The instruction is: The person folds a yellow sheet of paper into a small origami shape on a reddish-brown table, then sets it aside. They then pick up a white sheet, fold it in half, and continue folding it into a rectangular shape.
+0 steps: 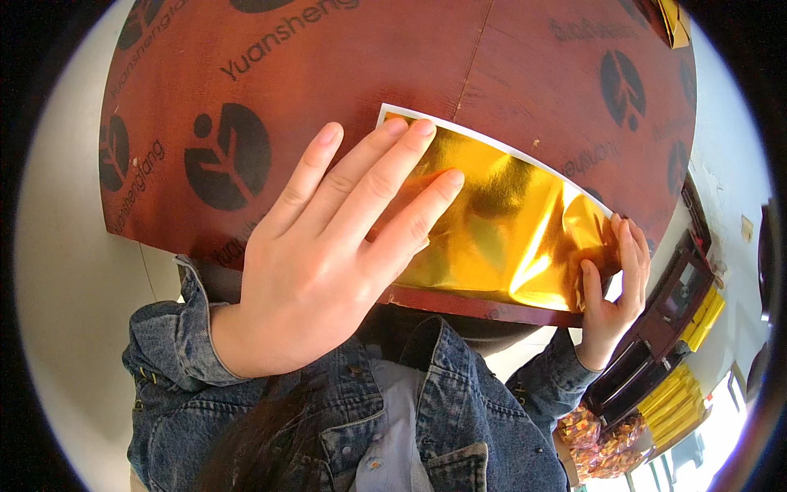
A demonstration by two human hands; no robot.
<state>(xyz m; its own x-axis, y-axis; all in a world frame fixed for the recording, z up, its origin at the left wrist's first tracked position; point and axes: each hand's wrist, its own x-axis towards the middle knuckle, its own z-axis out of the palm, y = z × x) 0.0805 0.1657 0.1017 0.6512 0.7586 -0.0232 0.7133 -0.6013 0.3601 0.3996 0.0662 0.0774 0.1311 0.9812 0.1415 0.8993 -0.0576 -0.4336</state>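
A sheet of shiny gold foil paper (484,221) with a white border along its far edge lies on the reddish-brown board table, close to the near edge. My left hand (328,230) rests over the sheet's left part, fingers stretched out and spread, fingertips on the foil near its far left corner. At the right end, my right hand (615,287) grips the sheet's edge between thumb and fingers. The foil is creased and slightly lifted beside that hand. My left hand hides the sheet's near left corner.
The table (344,74) carries dark printed marks and a thin seam. A folded gold piece (674,23) sits at its far right corner. Beyond the right side stand a dark cabinet (656,328), stacks of yellow bundles (670,406) and bags of red-and-gold pieces (602,447).
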